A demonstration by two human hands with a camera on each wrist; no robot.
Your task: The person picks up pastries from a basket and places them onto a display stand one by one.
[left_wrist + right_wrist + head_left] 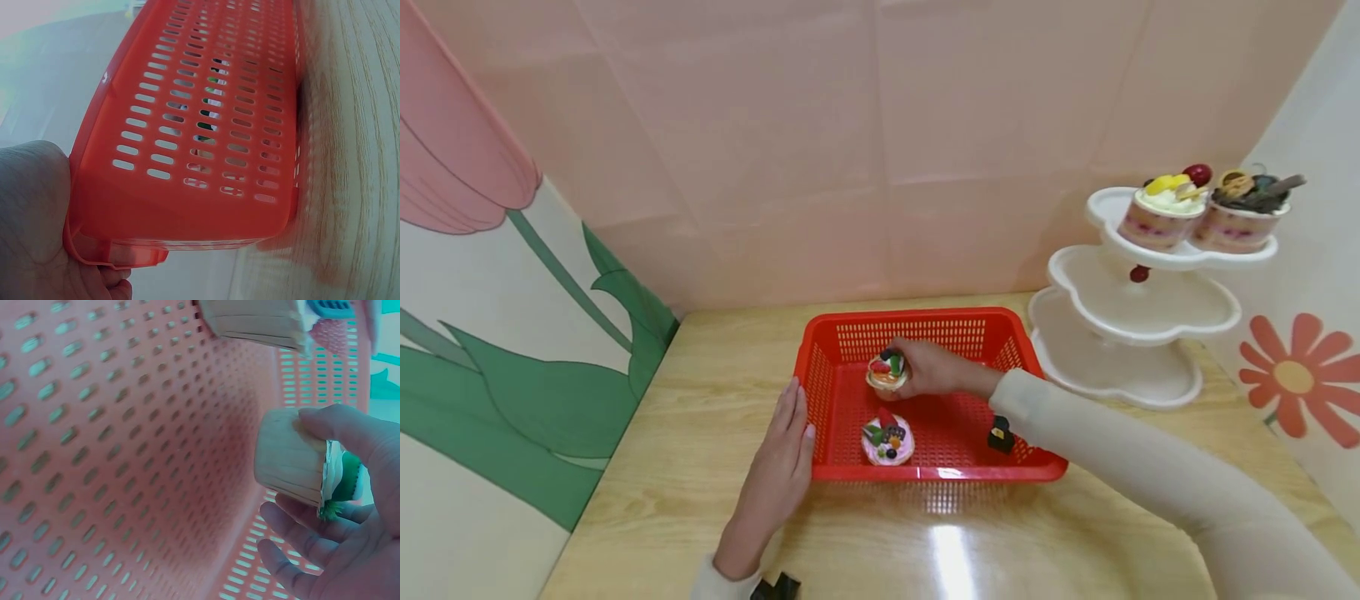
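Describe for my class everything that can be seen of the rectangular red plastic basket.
The rectangular red basket, plastic by its look, stands upright and open-topped on a light wood-grain table. It has a smooth, glossy rim, walls pierced by rows of slots and a perforated floor. A round pink-topped cupcake sits inside; within the basket's walls the right hand holds a pale-cased, fruit-topped cupcake. The left hand touches the left rim.
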